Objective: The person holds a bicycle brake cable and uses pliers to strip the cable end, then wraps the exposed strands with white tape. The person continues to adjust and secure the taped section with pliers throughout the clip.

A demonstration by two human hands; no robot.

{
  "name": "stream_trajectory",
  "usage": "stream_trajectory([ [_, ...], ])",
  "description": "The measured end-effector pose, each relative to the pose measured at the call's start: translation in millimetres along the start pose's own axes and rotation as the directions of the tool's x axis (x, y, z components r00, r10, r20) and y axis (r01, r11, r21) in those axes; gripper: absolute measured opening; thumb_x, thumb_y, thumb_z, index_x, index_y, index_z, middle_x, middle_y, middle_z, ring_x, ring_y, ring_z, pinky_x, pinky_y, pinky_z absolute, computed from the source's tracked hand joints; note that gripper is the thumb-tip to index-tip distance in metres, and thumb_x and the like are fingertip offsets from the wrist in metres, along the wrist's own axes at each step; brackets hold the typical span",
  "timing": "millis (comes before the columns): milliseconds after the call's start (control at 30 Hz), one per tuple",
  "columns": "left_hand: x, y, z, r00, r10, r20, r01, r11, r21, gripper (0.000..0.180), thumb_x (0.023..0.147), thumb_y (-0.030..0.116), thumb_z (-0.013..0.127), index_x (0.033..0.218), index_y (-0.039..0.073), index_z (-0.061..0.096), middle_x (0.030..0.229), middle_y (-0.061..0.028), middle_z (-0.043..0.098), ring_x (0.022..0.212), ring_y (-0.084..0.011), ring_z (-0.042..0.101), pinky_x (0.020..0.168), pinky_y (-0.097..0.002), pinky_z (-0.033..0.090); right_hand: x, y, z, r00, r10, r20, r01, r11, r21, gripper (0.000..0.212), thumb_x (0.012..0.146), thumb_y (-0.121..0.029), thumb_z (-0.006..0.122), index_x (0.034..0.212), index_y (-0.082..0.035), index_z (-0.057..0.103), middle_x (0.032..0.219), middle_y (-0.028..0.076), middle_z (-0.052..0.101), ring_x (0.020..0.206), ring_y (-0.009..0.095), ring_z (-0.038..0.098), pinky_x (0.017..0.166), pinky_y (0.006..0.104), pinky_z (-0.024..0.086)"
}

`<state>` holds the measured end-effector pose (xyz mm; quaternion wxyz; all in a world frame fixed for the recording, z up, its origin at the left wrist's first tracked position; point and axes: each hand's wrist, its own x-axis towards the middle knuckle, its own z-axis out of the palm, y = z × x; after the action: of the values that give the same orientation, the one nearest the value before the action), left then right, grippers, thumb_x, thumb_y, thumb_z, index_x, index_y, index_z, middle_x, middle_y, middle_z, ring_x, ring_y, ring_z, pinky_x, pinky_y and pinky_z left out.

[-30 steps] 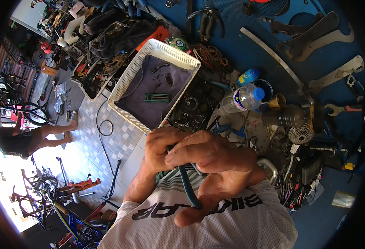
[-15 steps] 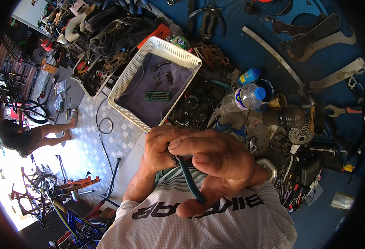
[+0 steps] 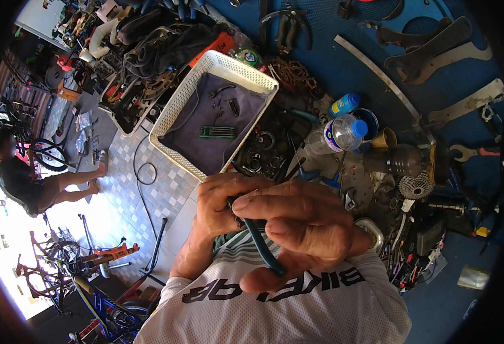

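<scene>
Hands meet close to the chest over a cluttered worktop (image 3: 343, 69) covered in blue: the right hand (image 3: 303, 229) is clamped round the teal-handled pliers (image 3: 261, 247), fingers folded over the grips and thumb pressed beneath, while the left hand (image 3: 220, 203) is closed on the tool's head end, which its fingers hide. The pliers sit between both hands, just above the white jersey (image 3: 275, 304). Behind them on the worktop lies a white perforated basket (image 3: 178, 106) lined with dark cloth and holding small parts and a green tool; a clear plastic bottle with a blue cap (image 3: 339, 133) lies just beside it, near a cassette sprocket (image 3: 415, 184). Another person (image 3: 34, 183) crouches on the tiled floor at left.
</scene>
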<state>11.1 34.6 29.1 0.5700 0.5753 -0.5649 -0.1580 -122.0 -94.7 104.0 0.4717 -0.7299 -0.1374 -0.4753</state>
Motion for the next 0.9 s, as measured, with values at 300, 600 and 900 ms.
stream_trajectory([
  [300, -1.4, -7.9, 1.6, 0.994, 0.101, -0.044, -0.099, 0.994, 0.057, 0.031, 0.076, 0.018, 0.088, 0.097, 0.0, 0.075, 0.095, -0.0151, 0.078, 0.072, -0.0293, 0.074, 0.065, -0.0368, 0.056, 1.2, -5.8, 9.0, 0.99, 0.061, -0.126, -0.059, 0.998, 0.017, 0.058, 0.079, -0.02, 0.094, 0.118, 0.007, 0.059, 0.114, 0.03, 0.07, 0.1, 0.039, 0.076, 0.083, 0.0489, 0.067],
  [600, -9.5, -5.6, 4.1, 0.988, -0.153, -0.012, 0.151, 0.984, -0.093, 0.036, 0.072, 0.014, 0.084, 0.105, 0.0, 0.077, 0.092, -0.0123, 0.078, 0.072, -0.0268, 0.072, 0.065, -0.0357, 0.055, 14.1, -20.0, -13.4, 0.968, 0.204, 0.15, -0.193, 0.978, -0.084, 0.075, 0.077, -0.018, 0.093, 0.135, 0.008, 0.054, 0.123, 0.03, 0.068, 0.106, 0.04, 0.075, 0.084, 0.0441, 0.067],
  [900, 8.7, 9.0, -1.4, 0.994, 0.087, -0.06, -0.083, 0.994, 0.065, 0.037, 0.07, 0.013, 0.085, 0.104, 0.0, 0.078, 0.094, -0.0134, 0.079, 0.08, -0.0283, 0.077, 0.071, -0.0354, 0.058, 22.2, -19.3, -35.2, 0.881, 0.296, 0.369, -0.291, 0.954, -0.069, 0.075, 0.077, -0.021, 0.096, 0.132, 0.009, 0.055, 0.116, 0.026, 0.073, 0.105, 0.036, 0.077, 0.088, 0.0421, 0.065],
])
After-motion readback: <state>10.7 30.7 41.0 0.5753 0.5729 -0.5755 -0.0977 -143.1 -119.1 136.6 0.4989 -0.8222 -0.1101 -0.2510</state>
